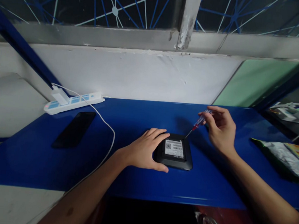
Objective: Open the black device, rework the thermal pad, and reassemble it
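Observation:
A black square electronic device lies on the blue table with a white QR-code label facing up. My left hand steadies it from the left, fingers over the far edge and thumb along the near side. In my right hand is a screwdriver with a clear handle and a red collar, gripped between thumb and fingers. The tool slants down to the left, its tip at the device's far right corner. Whether a screw sits under the tip is too small to tell.
On the left are a black phone and a white power strip with a charger plugged in. Its white cable runs across the blue table. A shiny foil packet lies at the right. Behind stands a white wall.

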`<state>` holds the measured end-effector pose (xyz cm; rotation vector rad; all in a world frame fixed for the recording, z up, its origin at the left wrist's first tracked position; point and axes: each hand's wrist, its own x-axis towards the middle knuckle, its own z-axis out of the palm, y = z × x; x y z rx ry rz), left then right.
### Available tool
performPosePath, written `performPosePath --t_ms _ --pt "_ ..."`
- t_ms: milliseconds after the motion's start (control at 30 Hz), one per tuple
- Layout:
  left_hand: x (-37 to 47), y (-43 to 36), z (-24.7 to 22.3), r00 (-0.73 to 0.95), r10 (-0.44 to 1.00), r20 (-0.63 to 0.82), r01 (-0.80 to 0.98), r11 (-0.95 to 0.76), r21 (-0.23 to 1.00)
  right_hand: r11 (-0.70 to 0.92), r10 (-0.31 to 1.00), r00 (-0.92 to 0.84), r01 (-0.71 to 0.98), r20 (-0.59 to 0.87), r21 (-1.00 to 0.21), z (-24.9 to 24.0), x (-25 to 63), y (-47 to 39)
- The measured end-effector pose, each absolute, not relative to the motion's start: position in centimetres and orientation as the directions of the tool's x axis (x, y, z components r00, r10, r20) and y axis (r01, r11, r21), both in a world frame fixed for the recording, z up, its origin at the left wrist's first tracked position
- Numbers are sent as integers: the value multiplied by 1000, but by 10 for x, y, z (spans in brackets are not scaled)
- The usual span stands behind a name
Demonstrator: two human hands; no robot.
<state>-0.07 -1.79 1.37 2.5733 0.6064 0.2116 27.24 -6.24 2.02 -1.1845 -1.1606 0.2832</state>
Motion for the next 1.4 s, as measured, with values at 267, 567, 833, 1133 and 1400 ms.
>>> performPosePath --t_ms 267,567,833,1133,1400 --pt "3 -18 11 878 471 89 375 -791 483 464 697 419 354 581 -812 20 271 -63" --pt "7 -18 8 851 507 139 389 -785 482 451 739 401 303 541 -840 18 267 -65" --pt "5 -17 6 861 501 92 389 -763 516 467 724 399 316 562 -826 13 268 -59" --pt "5 -17 5 872 489 29 409 -759 506 420 764 410 271 499 -866 13 267 -61" --pt "5 -16 6 873 482 67 386 -769 510 435 698 424 389 577 -812 9 269 -58"
